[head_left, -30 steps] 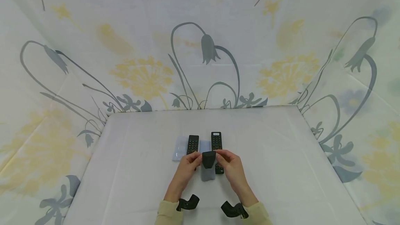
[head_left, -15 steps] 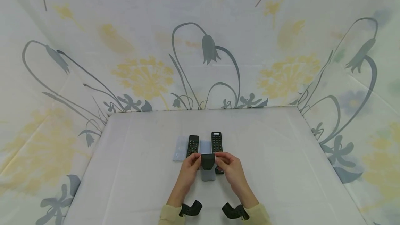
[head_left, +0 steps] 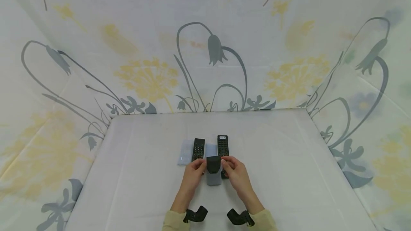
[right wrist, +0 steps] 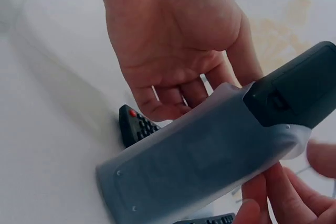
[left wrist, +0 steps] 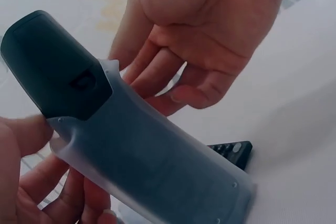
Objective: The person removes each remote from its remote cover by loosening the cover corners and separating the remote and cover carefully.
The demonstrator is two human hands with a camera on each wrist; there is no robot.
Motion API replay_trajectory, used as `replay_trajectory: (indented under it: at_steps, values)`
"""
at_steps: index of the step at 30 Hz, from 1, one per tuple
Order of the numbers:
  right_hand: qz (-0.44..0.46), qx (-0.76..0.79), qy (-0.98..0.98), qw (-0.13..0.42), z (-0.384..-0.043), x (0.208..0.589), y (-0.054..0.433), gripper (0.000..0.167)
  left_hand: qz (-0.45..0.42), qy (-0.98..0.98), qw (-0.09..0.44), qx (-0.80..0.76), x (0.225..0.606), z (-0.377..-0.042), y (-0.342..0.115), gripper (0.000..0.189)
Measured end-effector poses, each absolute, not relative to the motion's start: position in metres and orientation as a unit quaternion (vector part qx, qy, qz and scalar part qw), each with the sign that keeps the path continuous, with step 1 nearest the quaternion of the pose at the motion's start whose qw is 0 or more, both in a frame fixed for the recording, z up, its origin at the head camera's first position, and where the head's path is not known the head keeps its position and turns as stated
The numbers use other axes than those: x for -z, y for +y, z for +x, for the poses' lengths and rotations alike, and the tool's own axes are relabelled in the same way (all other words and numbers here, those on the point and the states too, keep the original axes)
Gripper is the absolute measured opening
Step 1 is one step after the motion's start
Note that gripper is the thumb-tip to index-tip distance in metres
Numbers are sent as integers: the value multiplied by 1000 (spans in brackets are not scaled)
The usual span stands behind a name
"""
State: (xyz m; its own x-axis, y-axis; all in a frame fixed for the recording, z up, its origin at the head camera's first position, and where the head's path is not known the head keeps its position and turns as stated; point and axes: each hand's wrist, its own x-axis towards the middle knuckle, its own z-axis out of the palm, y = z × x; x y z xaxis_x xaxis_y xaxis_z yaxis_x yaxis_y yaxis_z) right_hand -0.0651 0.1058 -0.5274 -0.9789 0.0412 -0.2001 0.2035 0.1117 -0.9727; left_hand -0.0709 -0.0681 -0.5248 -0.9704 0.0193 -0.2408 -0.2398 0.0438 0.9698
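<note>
Between my two hands stands a black remote control (head_left: 213,165), its back facing me, most of its length inside a translucent silicone sleeve (left wrist: 157,156). Its bare upper end sticks out of the sleeve's mouth, above the rim. My left hand (head_left: 192,175) pinches the left edge of that rim with thumb and fingers. On the opposite edge, my right hand (head_left: 237,175) pinches the rim the same way. The right wrist view shows two small bumps near the sleeve's (right wrist: 184,156) lower end.
Just beyond my hands lie two dark remotes, a left remote (head_left: 198,149) and a right remote (head_left: 223,145). A clear bluish flat sleeve (head_left: 185,152) lies at far left; another pale blue sleeve (head_left: 211,149) lies between the remotes. All rest on a white-covered table (head_left: 144,181) before flowered cloth.
My left forearm has shifted slightly right, and the held remote has tilted or dipped a little toward me. Both hands keep their pinch on the sleeve's rim.
</note>
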Motion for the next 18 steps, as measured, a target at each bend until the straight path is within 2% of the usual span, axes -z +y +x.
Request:
replay_trajectory:
  at_steps: [5,8,12,15,18]
  values:
    - [94,665,736,84,-62,525,105,36,-99,721,68,-683,536,-73,-66,19]
    - [92,666,735,90,-61,527,105,31,-96,705,90,-697,537,-73,-66,24]
    - [90,687,713,107,-60,528,105,35,-99,678,109,-721,537,-72,-64,31]
    - [79,688,712,114,-58,528,103,38,-116,672,82,-727,537,-72,-61,30]
    - [76,677,725,105,-58,528,100,31,-134,669,57,-729,536,-71,-56,29]
